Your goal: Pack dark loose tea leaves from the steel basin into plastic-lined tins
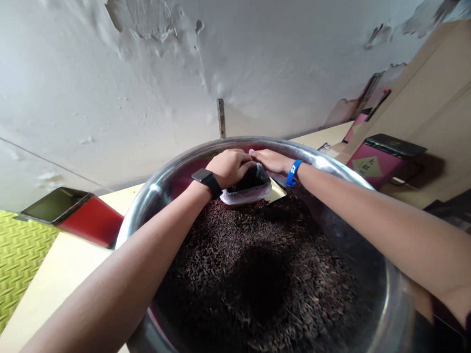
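Note:
A wide steel basin (156, 186) holds a heap of dark, dry loose tea leaves (238, 234). Inside its far side a tea tin (250, 195) lies tilted, its mouth towards me, with a clear plastic liner around the opening and a gold label on its right side. My left hand (230, 165), below a black watch, grips the tin at its upper left rim. My right hand (272, 160), with a blue wristband, is closed around the tin's far right side. Most of the tin's body is hidden by the hands. The shadow in its mouth hides how much it contains.
Left of the basin, an open red tin (91, 221) leans on the pale tabletop (48, 291) beside a yellow woven mat (17, 267). A lidded dark-pink tin (371, 164) with a gold label stands at right. A peeling wall (253, 65) rises behind.

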A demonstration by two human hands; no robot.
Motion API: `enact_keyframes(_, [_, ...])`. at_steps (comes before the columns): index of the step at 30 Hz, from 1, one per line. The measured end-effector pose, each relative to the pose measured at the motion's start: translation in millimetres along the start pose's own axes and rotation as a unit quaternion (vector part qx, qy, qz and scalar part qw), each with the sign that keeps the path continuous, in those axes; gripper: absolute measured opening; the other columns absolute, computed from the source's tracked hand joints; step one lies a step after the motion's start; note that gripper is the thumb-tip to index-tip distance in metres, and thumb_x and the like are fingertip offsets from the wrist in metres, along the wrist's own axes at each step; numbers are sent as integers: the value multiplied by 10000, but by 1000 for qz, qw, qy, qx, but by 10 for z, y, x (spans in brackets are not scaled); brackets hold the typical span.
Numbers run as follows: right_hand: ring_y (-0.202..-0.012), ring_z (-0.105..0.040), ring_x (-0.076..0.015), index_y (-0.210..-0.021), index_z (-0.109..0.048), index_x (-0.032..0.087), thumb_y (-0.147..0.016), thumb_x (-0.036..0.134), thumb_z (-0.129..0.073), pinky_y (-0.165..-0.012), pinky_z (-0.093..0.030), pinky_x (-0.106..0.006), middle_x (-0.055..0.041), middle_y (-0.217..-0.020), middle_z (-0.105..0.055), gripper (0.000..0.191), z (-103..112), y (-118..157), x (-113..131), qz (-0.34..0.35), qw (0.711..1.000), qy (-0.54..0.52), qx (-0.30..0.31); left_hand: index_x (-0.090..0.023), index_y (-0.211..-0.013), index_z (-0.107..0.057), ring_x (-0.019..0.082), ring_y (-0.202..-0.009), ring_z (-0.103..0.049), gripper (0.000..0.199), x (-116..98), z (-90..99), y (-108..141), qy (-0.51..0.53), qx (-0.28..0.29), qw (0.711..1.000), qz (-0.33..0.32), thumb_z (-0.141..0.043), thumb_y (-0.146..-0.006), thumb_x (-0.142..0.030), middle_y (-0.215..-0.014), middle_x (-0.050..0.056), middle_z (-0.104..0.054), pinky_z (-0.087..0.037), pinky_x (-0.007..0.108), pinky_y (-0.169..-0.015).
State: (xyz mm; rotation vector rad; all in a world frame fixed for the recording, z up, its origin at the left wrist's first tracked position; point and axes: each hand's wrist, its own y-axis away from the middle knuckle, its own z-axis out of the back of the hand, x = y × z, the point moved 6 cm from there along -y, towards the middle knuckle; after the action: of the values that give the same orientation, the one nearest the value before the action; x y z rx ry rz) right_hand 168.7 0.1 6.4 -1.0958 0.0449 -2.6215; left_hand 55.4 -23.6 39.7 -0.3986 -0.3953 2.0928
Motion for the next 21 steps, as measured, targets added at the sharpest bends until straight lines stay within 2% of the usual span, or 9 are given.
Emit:
enact_keyframes(4, [-908,-563,-211,-892,-627,162,-850,544,-253,-804,-426,-324,-70,-929,-654,536,-15,4,-14,-2,999,-43,4,-190,-987,-616,164,-889,-547,319,25,-19,-1,1,5,1000,10,-370,-848,-339,-958,65,-627,-403,304,-791])
enact_keyframes(11, [-928,-555,-197,-877,-630,181,-859,510,-269,-841,-414,-315,-64,-946,-646,489,-27,-28,-53,8,999,-48,13,-220,-1030,-597,152,-878,-550,276,75,-27,1,17,13,1000,21,-435,-822,-300,-993,36,-628,-402,290,-792])
enact_keyframes(15, [-943,-540,-200,-926,-629,126,-875,468,-272,-850,-390,-307,-98,-977,-636,497,-18,-15,-27,9,999,-40,6,-159,-1064,-572,151,-878,-532,288,80,-12,12,25,18,999,25,-457,-808,-223,-989,49,-628,-390,289,-802])
enact_keyframes(21, [-885,-529,-182,-957,-626,94,-880,437,-283,-829,-368,-297,-104,-950,-635,491,-12,-14,10,25,1000,-3,13,-169,-962,-611,169,-877,-558,228,133,24,-3,53,-17,998,43,-492,-775,-219,-928,52,-644,-410,291,-795])
